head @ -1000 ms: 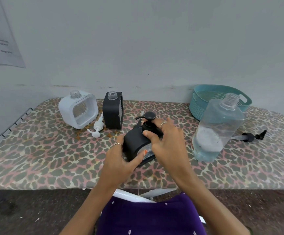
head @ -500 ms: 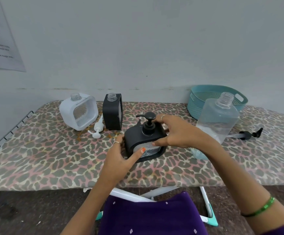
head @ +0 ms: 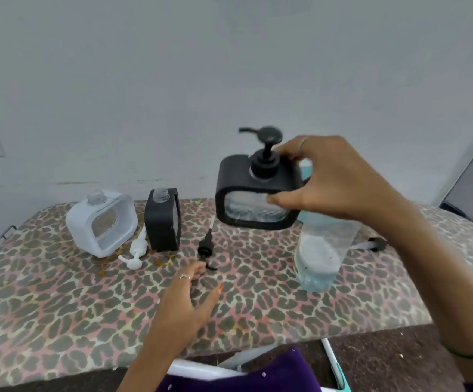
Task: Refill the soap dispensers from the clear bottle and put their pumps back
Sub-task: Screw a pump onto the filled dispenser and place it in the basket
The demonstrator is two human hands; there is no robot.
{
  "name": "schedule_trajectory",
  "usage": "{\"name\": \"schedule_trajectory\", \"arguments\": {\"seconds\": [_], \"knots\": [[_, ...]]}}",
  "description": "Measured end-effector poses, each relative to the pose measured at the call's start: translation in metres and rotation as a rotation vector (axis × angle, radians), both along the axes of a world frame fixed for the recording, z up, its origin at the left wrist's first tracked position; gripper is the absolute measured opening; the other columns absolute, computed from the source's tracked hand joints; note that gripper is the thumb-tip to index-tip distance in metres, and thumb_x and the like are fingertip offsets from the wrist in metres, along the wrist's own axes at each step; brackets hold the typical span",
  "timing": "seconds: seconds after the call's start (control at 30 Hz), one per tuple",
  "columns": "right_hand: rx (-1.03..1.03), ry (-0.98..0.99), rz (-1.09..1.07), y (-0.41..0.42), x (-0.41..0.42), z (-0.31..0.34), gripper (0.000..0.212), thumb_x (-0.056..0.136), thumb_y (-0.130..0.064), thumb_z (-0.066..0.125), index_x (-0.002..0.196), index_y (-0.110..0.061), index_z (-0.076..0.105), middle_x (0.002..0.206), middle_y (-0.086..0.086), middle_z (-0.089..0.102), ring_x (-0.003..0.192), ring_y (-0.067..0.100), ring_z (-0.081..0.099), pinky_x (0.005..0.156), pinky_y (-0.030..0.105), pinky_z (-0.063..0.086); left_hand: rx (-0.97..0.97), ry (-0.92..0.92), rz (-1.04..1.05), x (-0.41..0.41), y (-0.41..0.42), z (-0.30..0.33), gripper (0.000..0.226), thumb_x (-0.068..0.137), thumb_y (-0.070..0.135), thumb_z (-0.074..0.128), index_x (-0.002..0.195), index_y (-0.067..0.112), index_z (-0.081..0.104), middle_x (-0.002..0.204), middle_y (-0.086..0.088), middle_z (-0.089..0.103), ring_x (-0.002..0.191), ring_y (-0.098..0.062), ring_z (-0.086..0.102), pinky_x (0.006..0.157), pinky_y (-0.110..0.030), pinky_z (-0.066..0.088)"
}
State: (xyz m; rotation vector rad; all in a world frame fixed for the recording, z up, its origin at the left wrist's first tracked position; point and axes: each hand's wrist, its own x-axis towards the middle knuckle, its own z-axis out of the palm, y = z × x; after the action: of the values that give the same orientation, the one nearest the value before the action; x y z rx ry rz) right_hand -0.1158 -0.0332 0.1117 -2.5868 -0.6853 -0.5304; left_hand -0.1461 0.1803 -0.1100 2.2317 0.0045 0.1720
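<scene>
Dispenser (head: pixel 257 190) now lifted, left hand (head: pixel 185 301) released

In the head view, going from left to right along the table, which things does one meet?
white dispenser → white pump → black open dispenser → loose black pump → black dispenser with pump, held up by the right hand → clear bottle

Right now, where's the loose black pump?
Head view: the black pump lies on the table, right of the open black dispenser, by the left hand fingertips.
</scene>
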Motion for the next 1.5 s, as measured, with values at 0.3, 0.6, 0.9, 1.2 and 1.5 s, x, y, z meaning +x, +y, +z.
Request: {"name": "schedule_trajectory", "arguments": {"seconds": [0.3,0.6,0.9,1.2,1.5], "knots": [[0.285,-0.178,-0.367,-0.079,0.059,0.038,0.045,0.066,-0.030,0.080,0.106,-0.011,0.071,0.087,0.002,0.066,0.079,0.018,0.060,0.071,0.027,0.047,0.212,-0.043,0.010,-0.001,-0.007,-0.004,0.052,0.090,0.037,0.060,0.138,0.024,0.043,0.139,0.004,0.046,0.129,-0.011,0.039,0.109,-0.028,0.032],[0.319,0.022,-0.744,-0.139,0.151,-0.018,0.037,0.063,-0.027,0.078,0.090,-0.005,0.065,0.083,0.009,0.063,0.079,0.028,0.063,0.066,0.033,0.048,0.301,-0.075,0.011,0.001,-0.010,-0.005,0.047,0.089,0.034,0.062,0.132,0.021,0.049,0.135,0.000,0.050,0.125,-0.015,0.043,0.105,-0.028,0.035],[0.182,0.178,-0.847,-0.140,0.188,-0.084,0.034,0.074,-0.020,0.075,0.097,-0.001,0.058,0.101,0.016,0.062,0.097,0.036,0.060,0.069,0.035,0.044,0.345,-0.115,0.008,0.002,-0.010,-0.009,0.040,0.088,0.031,0.064,0.126,0.021,0.056,0.131,0.003,0.052,0.124,-0.013,0.045,0.107,-0.026,0.032],[0.050,0.180,-0.905,-0.137,0.208,-0.113,0.030,0.079,-0.022,0.072,0.099,-0.003,0.061,0.100,0.015,0.064,0.095,0.035,0.061,0.067,0.034,0.042,0.461,-0.208,-0.023,0.011,-0.003,-0.022,0.048,0.056,0.010,0.091,0.099,0.012,0.070,0.104,-0.007,0.069,0.096,-0.028,0.066,0.086,-0.032,0.043],[-0.091,0.178,-0.982,-0.148,0.213,-0.121,0.042,0.078,-0.032,0.070,0.109,-0.005,0.061,0.115,0.017,0.060,0.120,0.035,0.046,0.093,0.042,0.037,0.490,-0.205,-0.038,0.016,-0.003,-0.028,0.050,0.057,0.013,0.091,0.102,0.009,0.070,0.106,-0.007,0.069,0.099,-0.027,0.066,0.091,-0.035,0.042]]}}
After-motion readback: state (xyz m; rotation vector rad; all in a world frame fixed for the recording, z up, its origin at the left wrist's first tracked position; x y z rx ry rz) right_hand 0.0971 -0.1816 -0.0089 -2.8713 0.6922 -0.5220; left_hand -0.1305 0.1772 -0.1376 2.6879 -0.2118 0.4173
